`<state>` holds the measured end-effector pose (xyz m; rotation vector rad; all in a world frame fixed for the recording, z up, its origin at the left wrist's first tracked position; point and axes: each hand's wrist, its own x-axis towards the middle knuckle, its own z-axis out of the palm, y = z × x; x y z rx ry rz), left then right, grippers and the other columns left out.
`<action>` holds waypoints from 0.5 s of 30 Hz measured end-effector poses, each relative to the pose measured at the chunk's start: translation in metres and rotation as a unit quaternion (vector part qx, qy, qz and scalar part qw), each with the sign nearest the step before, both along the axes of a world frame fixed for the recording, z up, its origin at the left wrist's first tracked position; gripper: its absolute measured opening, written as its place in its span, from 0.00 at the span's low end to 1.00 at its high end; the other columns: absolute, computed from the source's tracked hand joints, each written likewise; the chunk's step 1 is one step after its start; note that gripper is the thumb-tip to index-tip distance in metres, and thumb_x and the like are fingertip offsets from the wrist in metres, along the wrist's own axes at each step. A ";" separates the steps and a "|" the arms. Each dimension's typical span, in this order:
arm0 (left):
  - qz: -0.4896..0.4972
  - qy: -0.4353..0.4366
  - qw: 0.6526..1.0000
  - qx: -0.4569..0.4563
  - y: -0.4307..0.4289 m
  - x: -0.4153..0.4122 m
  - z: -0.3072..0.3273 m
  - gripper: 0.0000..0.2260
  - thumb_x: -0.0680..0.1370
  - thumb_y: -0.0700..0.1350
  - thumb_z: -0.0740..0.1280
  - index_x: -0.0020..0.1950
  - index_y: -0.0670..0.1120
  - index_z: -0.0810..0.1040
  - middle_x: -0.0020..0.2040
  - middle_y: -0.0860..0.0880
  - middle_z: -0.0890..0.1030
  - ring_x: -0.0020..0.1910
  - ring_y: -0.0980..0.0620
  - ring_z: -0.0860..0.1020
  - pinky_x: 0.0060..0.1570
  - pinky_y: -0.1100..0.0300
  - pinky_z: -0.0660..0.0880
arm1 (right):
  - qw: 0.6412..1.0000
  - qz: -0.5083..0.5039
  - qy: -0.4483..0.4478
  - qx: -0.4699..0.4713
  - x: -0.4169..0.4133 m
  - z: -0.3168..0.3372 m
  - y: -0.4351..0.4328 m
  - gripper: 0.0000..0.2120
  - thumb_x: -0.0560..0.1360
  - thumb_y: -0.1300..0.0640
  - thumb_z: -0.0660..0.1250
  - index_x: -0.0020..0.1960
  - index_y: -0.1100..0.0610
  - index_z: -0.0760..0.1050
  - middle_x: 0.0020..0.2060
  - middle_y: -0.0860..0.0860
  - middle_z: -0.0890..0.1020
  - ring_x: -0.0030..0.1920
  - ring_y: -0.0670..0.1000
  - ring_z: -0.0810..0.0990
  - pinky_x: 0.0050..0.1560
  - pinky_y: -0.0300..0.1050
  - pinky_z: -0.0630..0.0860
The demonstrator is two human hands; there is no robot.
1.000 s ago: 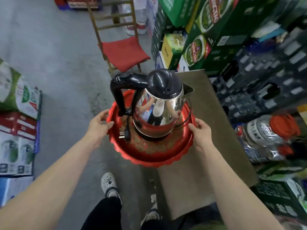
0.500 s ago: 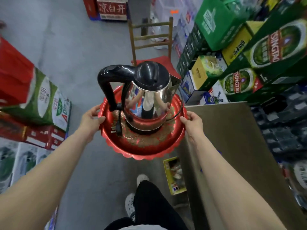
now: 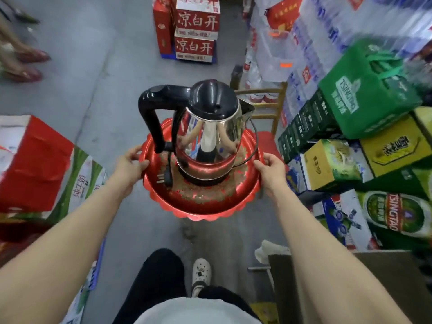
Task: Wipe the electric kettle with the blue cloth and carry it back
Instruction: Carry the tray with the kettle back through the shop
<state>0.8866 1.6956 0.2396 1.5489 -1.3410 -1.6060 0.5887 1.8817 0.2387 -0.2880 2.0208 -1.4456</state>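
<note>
A shiny steel electric kettle (image 3: 210,134) with a black lid and black handle stands upright on a round red tray (image 3: 201,206) with a scalloped rim. Its black plug and cord (image 3: 167,177) lie on the tray beside it. My left hand (image 3: 129,164) grips the tray's left rim. My right hand (image 3: 270,169) grips the right rim. The tray is held level in the air over the grey floor, in front of my chest. No blue cloth is in view.
Stacked green and yellow beer cartons (image 3: 364,146) line the right side. A wooden chair with a red seat (image 3: 266,118) stands just behind the tray. Red drink boxes (image 3: 197,31) stand ahead. Cartons (image 3: 39,164) sit left; a brown table corner (image 3: 385,281) is lower right. Another person's feet (image 3: 25,64) are at upper left.
I have walked forward with the tray: the brown table slid back to the lower right, the chair and red boxes came nearer. Both hands kept their grip on the rim.
</note>
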 end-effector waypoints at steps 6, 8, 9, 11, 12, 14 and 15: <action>0.007 0.013 1.000 -0.014 -0.151 -0.055 0.006 0.22 0.79 0.28 0.61 0.72 0.44 0.71 0.44 0.48 0.76 0.36 0.50 0.78 0.29 0.66 0.79 | 1.000 0.017 0.021 0.001 -0.057 -0.001 -0.156 0.09 0.76 0.67 0.69 0.52 0.56 0.80 0.45 0.57 0.85 0.42 0.55 0.83 0.43 0.47 0.81; -0.014 0.008 1.000 -0.014 -0.209 -0.072 0.002 0.22 0.79 0.29 0.61 0.72 0.43 0.71 0.50 0.44 0.77 0.38 0.49 0.78 0.29 0.65 0.80 | 1.000 0.001 0.027 0.002 -0.073 -0.004 -0.207 0.08 0.76 0.67 0.69 0.51 0.55 0.80 0.45 0.56 0.85 0.42 0.56 0.84 0.45 0.48 0.81; -0.025 0.005 1.000 -0.012 -0.238 -0.082 0.001 0.22 0.79 0.29 0.61 0.73 0.43 0.71 0.51 0.43 0.77 0.38 0.49 0.78 0.28 0.65 0.80 | 1.000 -0.009 0.025 0.005 -0.080 -0.005 -0.233 0.09 0.76 0.67 0.69 0.49 0.54 0.80 0.44 0.55 0.85 0.43 0.56 0.84 0.48 0.50 0.82; -0.043 0.000 0.999 -0.007 -0.293 -0.101 0.002 0.22 0.79 0.29 0.61 0.73 0.43 0.71 0.48 0.45 0.77 0.38 0.49 0.78 0.29 0.64 0.81 | 0.999 -0.026 0.020 0.012 -0.093 -0.005 -0.279 0.11 0.76 0.67 0.69 0.45 0.51 0.79 0.43 0.54 0.85 0.44 0.57 0.84 0.50 0.53 0.82; -0.051 0.000 0.999 -0.005 -0.320 -0.112 0.005 0.22 0.79 0.29 0.61 0.72 0.43 0.71 0.46 0.47 0.76 0.38 0.49 0.78 0.29 0.63 0.81 | 0.999 -0.033 0.015 0.013 -0.101 -0.005 -0.301 0.11 0.76 0.67 0.69 0.45 0.51 0.79 0.42 0.54 0.85 0.43 0.56 0.84 0.48 0.53 0.82; -0.061 -0.004 0.998 0.003 -0.371 -0.136 0.009 0.23 0.80 0.29 0.61 0.73 0.44 0.71 0.44 0.50 0.75 0.38 0.50 0.78 0.32 0.61 0.81 | 0.999 -0.047 0.010 0.007 -0.116 -0.004 -0.346 0.12 0.77 0.68 0.68 0.44 0.51 0.78 0.40 0.53 0.84 0.38 0.53 0.82 0.43 0.49 0.81; -0.063 -0.007 0.998 0.008 -0.395 -0.147 0.010 0.23 0.80 0.30 0.61 0.73 0.44 0.71 0.44 0.50 0.75 0.38 0.51 0.78 0.34 0.60 0.81 | 0.998 -0.054 0.014 0.007 -0.124 -0.002 -0.367 0.12 0.77 0.68 0.68 0.45 0.51 0.77 0.40 0.53 0.84 0.36 0.52 0.81 0.41 0.47 0.79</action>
